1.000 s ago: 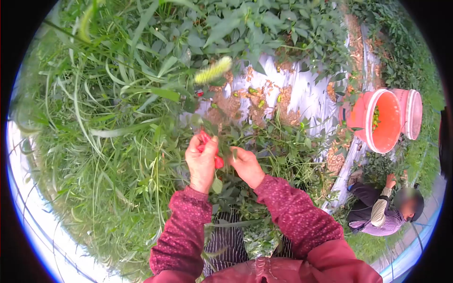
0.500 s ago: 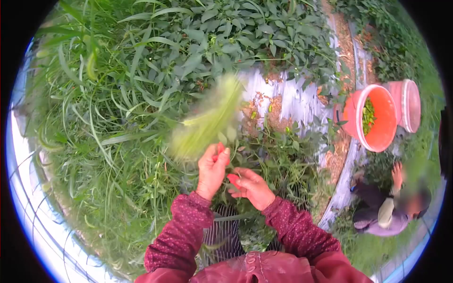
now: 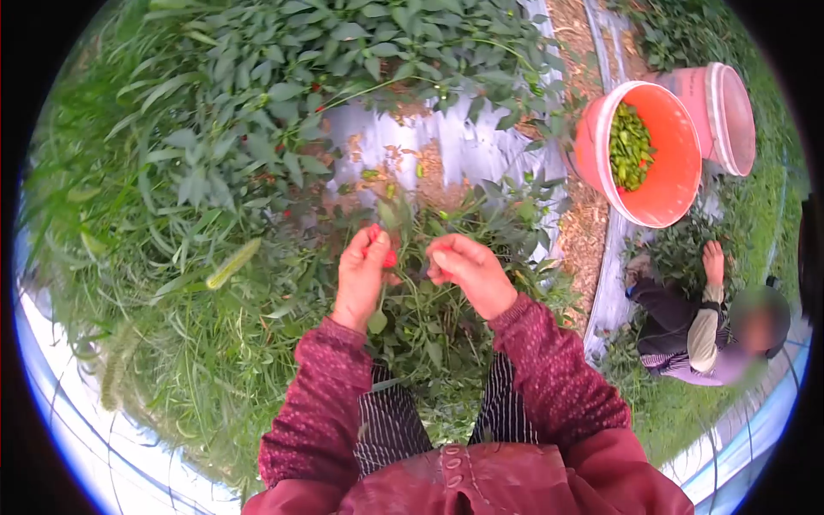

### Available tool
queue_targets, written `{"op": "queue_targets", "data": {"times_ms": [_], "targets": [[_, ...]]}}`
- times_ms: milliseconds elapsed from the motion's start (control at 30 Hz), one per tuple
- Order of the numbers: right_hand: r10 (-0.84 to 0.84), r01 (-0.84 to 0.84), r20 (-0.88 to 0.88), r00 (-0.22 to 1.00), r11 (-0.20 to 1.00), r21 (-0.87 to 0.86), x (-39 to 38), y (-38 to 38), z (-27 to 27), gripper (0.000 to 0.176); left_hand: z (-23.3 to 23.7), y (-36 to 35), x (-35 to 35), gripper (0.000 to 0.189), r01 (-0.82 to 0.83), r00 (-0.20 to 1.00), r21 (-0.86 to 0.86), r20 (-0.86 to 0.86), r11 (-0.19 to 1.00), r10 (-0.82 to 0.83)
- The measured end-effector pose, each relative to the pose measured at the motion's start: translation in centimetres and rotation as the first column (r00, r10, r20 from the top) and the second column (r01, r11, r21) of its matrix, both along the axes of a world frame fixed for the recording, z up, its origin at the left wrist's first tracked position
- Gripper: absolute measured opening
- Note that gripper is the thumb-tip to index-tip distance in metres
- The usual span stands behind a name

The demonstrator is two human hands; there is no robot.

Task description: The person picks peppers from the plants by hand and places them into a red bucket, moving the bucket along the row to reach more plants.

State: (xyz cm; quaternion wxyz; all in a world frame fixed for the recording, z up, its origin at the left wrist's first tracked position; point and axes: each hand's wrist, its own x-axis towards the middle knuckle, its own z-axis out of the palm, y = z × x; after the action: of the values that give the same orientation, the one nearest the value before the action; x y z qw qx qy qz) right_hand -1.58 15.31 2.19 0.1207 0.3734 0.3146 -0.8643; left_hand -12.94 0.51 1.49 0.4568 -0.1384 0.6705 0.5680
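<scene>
My left hand [image 3: 362,273] is closed around red chili peppers [image 3: 390,258], whose red shows between thumb and fingers. To its right, my right hand [image 3: 470,273] is pinched closed. A bit of red shows at its fingertips, mostly hidden, and looks like another red chili. The hands are a little apart, above a leafy pepper plant [image 3: 429,322]. Stems and leaves rise between them.
Several green peppers lie in an orange-red bucket [image 3: 674,184] at the right. A pink bucket [image 3: 734,120] stands behind it. Below them a person [image 3: 687,335] crouches among plants. Tall grass [image 3: 137,283] with seed heads grows at the left. Silvery plastic sheeting [image 3: 481,142] covers soil ahead.
My hands have moved farther apart, the left going left and the right going up. The blurred grass seed head in front has gone from there. The view has shifted, showing more of the bucket's peppers.
</scene>
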Motion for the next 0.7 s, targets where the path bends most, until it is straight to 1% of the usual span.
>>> {"op": "queue_targets", "data": {"times_ms": [33,133,200,233,267,300,333,367,400,433,467,500,533,567,600,633,667,700], "targets": [[-0.012,0.012,0.005,1.0,1.0,0.003,-0.4,0.7,-0.2,0.021,-0.3,0.5,-0.5,0.02,-0.013,0.999,0.051,0.053,0.999,0.01],[-0.037,0.036,-0.034,0.999,0.999,-0.017,-1.9,2.0,-0.4,0.019,-0.2,2.8,-1.2,0.022,-0.004,0.999,0.046,0.055,0.999,0.002],[0.05,-0.047,-0.018,0.999,0.989,0.141,-3.1,2.2,-0.5,0.019,0.0,4.0,-1.3,0.023,0.015,0.997,0.049,0.076,0.999,-0.018],[0.077,-0.079,0.017,0.997,0.982,0.174,-3.9,2.6,-0.1,0.021,0.0,4.3,-1.1,0.025,0.02,0.999,0.038,0.046,0.999,-0.022],[0.068,-0.07,0.018,0.998,0.98,0.187,-4.2,1.8,-0.9,0.021,-0.3,4.8,-0.8,0.028,0.029,0.999,0.039,0.016,0.999,-0.029],[0.088,-0.088,0.017,0.996,0.938,0.334,-3.9,0.9,-2.3,0.027,-0.7,5.1,-0.5,0.028,0.0,0.999,-0.015,-0.048,1.0,0.0],[0.107,-0.107,0.029,0.994,0.87,0.481,-3.3,1.0,-3.2,0.033,-1.0,5.5,-0.4,0.027,0.012,0.999,-0.046,-0.053,0.999,-0.014],[0.156,-0.168,0.066,0.985,0.844,0.51,-3.0,1.4,-3.2,0.04,-1.0,5.8,-0.2,0.026,0.041,0.998,0.002,-0.049,0.999,-0.04],[0.21,-0.228,0.095,0.973,0.821,0.523,-3.0,1.7,-3.0,0.046,-0.7,5.9,-0.1,0.025,0.064,0.997,0.033,-0.055,0.997,-0.062],[0.266,-0.296,0.133,0.955,0.805,0.514,-3.0,2.1,-2.8,0.051,-0.7,6.2,0.4,0.024,0.102,0.987,-0.001,-0.125,0.995,-0.101],[0.265,-0.292,0.126,0.956,0.806,0.515,-2.9,2.5,-2.9,0.051,-0.7,6.4,0.8,0.024,0.134,0.971,-0.041,-0.196,0.99,-0.14],[0.335,-0.346,0.109,0.936,0.817,0.461,-2.5,2.8,-3.4,0.051,-0.6,6.4,0.8,0.026,0.223,0.957,-0.103,-0.168,0.969,-0.238],[0.401,-0.4,0.09,0.912,0.82,0.409,-2.3,3.1,-3.9,0.05,-0.5,6.4,0.8,0.026,0.224,0.956,-0.101,-0.172,0.969,-0.239],[0.366,-0.353,0.027,0.93,0.872,0.339,-1.9,3.0,-4.3,0.05,-0.3,6.6,0.9,0.028,0.361,0.892,-0.11,-0.248,0.926,-0.377],[0.365,-0.352,0.028,0.931,0.872,0.34,-1.6,3.0,-4.6,0.05,-0.3,6.6,1.0,0.03,0.487,0.805,-0.132,-0.318,0.864,-0.502],[0.343,-0.314,-0.016,0.939,0.876,0.368,-1.2,3.0,-4.8,0.05,-0.5,6.5,1.0,0.031,0.515,0.771,-0.132,-0.36,0.847,-0.525],[0.321,-0.273,-0.06,0.945,0.878,0.393,-0.9,2.9,-5.1,0.049,-0.6,6.5,1.1,0.031,0.517,0.772,-0.131,-0.356,0.846,-0.527],[0.253,-0.217,-0.058,0.966,0.91,0.353,-0.9,2.7,-4.7,0.046,-0.3,6.8,0.9,0.032,0.504,0.824,-0.067,-0.262,0.861,-0.503]]}}
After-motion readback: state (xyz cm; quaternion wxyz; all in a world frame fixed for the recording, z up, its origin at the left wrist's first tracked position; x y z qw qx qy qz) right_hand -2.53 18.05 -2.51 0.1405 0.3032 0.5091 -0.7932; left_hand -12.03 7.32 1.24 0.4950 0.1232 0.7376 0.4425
